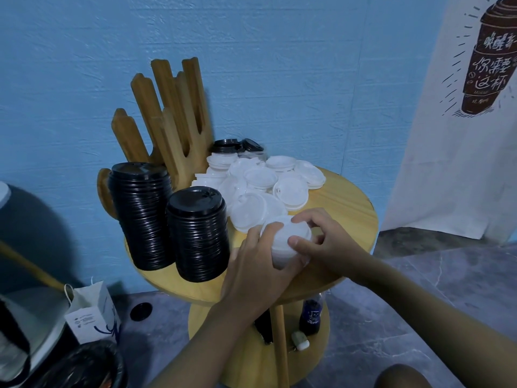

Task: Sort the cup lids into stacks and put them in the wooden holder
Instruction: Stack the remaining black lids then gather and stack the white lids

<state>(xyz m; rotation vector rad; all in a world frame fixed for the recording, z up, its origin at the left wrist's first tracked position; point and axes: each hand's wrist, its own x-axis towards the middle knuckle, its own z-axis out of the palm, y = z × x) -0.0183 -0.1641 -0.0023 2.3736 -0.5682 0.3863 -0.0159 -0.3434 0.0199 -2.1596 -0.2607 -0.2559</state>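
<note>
Short stack of white lids (pixel 285 243): held over the near edge of the round table (pixel 349 208), well in front of the wooden holder (pixel 173 113) and to its right. Left hand (pixel 251 264) curled round the stack's side from below. Right hand (pixel 321 242) curled over its top, thumb and forefinger pinching the rim.

Loose white lids (pixel 265 186): an unsorted heap between the held stack and the holder, reaching to the right of the holder's foot. A few black lids (pixel 235 145) just right of the holder, behind the heap.

Two black stacks: tall stack (pixel 140 217) touching or just in front of the holder, shorter stack (pixel 198 236) in front of the holder beside the tall one. Holder slots look empty.

Step judged: building the white stack; black sorting nearly done (a few strays remain).

Next move calls for squaring the rims so they nest, then freeing one hand for another lid from the heap.
</note>
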